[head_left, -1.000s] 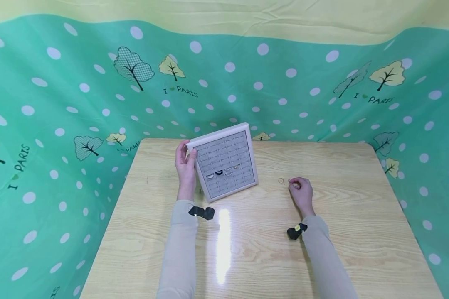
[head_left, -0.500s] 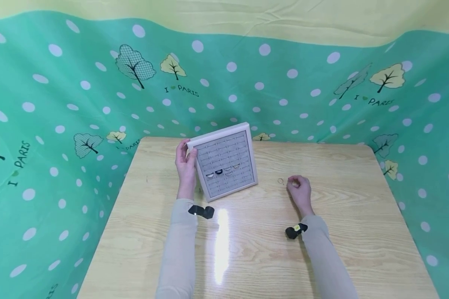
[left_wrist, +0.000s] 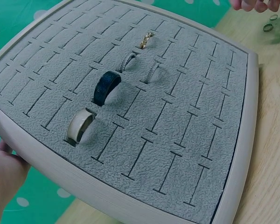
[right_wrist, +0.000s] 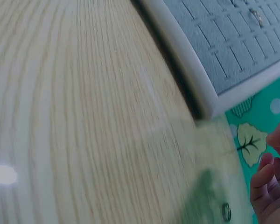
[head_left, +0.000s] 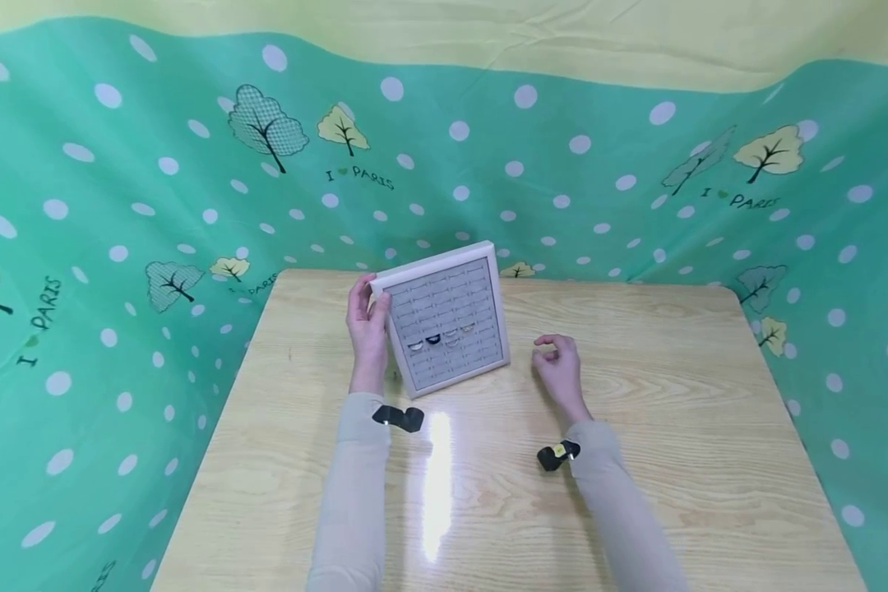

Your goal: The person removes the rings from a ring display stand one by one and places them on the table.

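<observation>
My left hand (head_left: 367, 329) grips the upper left corner of a pale-framed ring tray (head_left: 437, 261), thumb on the front and fingers behind, holding it tilted up. In its slotted grey foam sit a white band ring (left_wrist: 77, 125), a dark blue ring (left_wrist: 103, 87), thin silver rings (left_wrist: 126, 61) and a gold ring (left_wrist: 145, 40). My right hand (head_left: 560, 367) hovers right of the tray, fingers bent, a gap showing between thumb and fingers. I cannot tell whether it holds a small ring. Loose rings (left_wrist: 268, 28) lie on the table close by that hand.
The wooden table (head_left: 710, 395) runs out to a green dotted cloth (head_left: 577, 181) at the back and sides. A bright light reflection lies in front of the tray. Each wrist wears a black camera (head_left: 400, 418) on a strap over its sleeve.
My right hand has moved left toward the tray, over the spot where a loose ring showed. Its thumb and fingers stand further apart. My left hand and the tray stay put.
</observation>
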`<state>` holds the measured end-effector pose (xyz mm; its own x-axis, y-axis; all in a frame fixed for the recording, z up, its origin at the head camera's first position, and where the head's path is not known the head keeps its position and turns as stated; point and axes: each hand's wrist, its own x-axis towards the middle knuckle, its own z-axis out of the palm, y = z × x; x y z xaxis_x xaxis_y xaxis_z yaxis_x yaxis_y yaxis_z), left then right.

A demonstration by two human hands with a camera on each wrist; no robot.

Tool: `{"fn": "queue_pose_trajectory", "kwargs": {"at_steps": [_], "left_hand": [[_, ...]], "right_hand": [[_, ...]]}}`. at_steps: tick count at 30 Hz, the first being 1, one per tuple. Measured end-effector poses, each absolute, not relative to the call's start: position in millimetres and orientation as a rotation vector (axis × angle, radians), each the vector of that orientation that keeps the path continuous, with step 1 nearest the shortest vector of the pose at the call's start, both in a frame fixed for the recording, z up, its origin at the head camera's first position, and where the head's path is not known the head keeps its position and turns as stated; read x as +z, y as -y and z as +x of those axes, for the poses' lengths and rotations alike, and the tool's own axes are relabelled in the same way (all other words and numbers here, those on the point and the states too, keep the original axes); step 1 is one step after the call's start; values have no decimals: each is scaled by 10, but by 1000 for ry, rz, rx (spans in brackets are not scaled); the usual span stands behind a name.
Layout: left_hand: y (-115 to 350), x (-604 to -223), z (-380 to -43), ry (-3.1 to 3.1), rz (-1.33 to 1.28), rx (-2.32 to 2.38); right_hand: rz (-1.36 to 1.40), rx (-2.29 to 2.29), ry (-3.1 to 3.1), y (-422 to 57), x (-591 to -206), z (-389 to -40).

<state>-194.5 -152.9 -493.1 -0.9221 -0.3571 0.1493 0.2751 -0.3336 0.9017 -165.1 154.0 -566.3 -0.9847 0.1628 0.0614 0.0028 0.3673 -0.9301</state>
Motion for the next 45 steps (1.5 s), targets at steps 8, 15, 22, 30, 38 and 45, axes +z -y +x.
{"fn": "queue_pose_trajectory", "kwargs": {"at_steps": [8,15,22,30,38,45], "left_hand": [[1527,-4929,-1952,1511,101,-2284],[1519,-4929,-1950,1507,93,-2286],[1539,-4923,-1956,1558,60,-2256],[1572,-4908,-1956,1625,-21,-2245],[1608,-4869,-1946,1684,-32,-2272],[1645,-4856,-1950,1723,-26,-2290]], "right_hand": [[-48,1679,2472,-1275,-5568,-1662],[49,1696,2441,-1098,-5444,-1691],[216,1765,2376,-916,-5331,-1727],[361,1706,2397,-741,-5297,-1813],[312,1730,2370,-662,-5315,-1860],[265,1784,2361,-613,-5342,-1880]]}}
